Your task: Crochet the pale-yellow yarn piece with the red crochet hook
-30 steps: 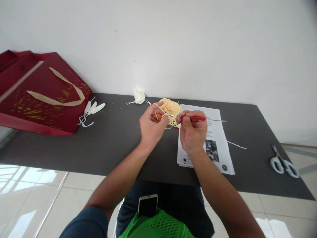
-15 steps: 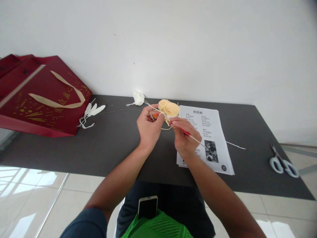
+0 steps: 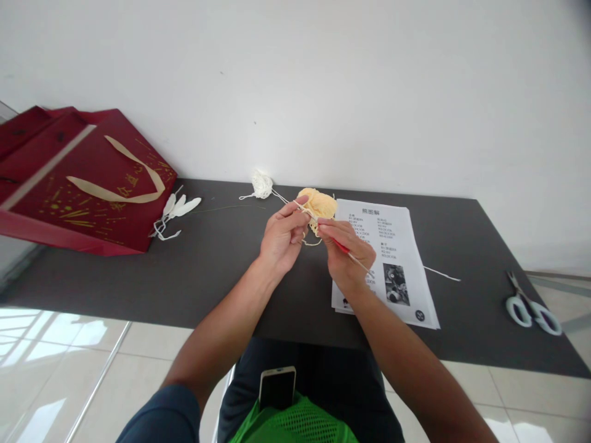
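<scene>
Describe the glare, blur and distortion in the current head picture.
Head view: bright glare on the floor, lower left; head view: the bag looks stretched toward the left edge; head view: small print on the paper is too soft to read, and the cream yarn shows little strand detail.

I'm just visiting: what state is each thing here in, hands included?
Left hand: pinching pale yarn
Right hand: closed around the red-handled hook
Yellow yarn bundle: wound
White yarn ball: wound, strand trailing
Papers: flat, printed side up
Scissors: lying unheld
Phone: screen dark
Red bag: unheld
</scene>
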A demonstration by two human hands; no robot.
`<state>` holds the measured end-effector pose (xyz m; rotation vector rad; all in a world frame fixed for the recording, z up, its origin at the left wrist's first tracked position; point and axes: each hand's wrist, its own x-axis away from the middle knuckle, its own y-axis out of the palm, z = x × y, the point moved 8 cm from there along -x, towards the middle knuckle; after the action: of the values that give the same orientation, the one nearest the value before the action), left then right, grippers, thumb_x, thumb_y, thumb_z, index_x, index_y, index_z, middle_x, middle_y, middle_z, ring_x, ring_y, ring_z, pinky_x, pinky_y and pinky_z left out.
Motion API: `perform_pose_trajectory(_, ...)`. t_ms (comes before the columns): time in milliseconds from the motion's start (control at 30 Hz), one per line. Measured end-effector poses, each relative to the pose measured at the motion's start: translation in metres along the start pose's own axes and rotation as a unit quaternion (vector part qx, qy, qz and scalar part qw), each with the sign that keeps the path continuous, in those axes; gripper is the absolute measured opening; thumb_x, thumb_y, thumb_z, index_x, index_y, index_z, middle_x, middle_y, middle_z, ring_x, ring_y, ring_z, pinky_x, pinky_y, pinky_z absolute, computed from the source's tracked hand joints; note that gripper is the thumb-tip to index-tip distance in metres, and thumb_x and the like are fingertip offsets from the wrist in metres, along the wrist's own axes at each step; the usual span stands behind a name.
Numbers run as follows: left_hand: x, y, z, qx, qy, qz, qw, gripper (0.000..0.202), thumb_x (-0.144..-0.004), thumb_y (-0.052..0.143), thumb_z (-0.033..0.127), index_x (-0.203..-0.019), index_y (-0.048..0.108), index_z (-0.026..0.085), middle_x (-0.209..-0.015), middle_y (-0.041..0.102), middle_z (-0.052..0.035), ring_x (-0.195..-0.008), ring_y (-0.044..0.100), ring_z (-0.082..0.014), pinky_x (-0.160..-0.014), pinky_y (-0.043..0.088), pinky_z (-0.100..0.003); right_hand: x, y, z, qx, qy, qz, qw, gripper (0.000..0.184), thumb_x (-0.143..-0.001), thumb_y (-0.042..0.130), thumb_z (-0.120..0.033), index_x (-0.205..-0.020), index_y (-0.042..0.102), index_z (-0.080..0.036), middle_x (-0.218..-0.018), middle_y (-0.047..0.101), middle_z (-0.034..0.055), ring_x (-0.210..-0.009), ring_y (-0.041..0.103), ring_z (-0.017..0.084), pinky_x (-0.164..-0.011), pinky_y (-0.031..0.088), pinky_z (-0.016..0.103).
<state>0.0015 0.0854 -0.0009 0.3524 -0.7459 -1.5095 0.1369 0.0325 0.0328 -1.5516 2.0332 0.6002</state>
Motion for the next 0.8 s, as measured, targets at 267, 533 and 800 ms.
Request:
perform_pose_trajectory(267,0.002,0.005,0.001,-0.030,0.005,-0.014,0.999,0.051,-0.061,0.082,0.013,-0.111,0.072,0.013,-0.054,0.043,0.0101,-0.045,0.027,-0.0015,-0.044,0.016,-0.020,-0.006,0.000,0.034,-0.191,0.159,0.063,0.967,0.010,-0.085,0.075,-0.021,-0.092,0.073,-0.027,-0.093,0.079,-0.0016,-0.070,0.070,0.012,-0.069,0.058,0.030)
perform_pose_trajectory(533,0.003,-0.001,0.007,-0.149,0.083,0.028,0.985,0.049,-0.063,0.079,0.013,-0.112,0.073,0.012,-0.057,0.055,0.0085,-0.046,0.038,-0.0032,-0.049,0.026,-0.021,-0.014,-0.012,0.024,-0.118,0.106,0.048,0.986,0.014,-0.085,0.076,-0.023,-0.091,0.064,-0.026,-0.092,0.073,-0.0006,-0.084,0.069,0.015,-0.081,0.056,0.033)
perform_pose_trajectory(800,0.013,-0.003,0.019,-0.339,0.234,0.076,0.908,0.050,-0.068,0.068,0.013,-0.117,0.075,0.018,-0.069,0.061,0.0047,-0.057,0.047,-0.0074,-0.056,0.038,-0.021,-0.006,-0.014,0.003,0.000,0.046,0.049,0.998,0.010,-0.088,0.073,-0.023,-0.093,0.066,-0.028,-0.093,0.073,0.0013,-0.092,0.070,0.019,-0.089,0.056,0.039)
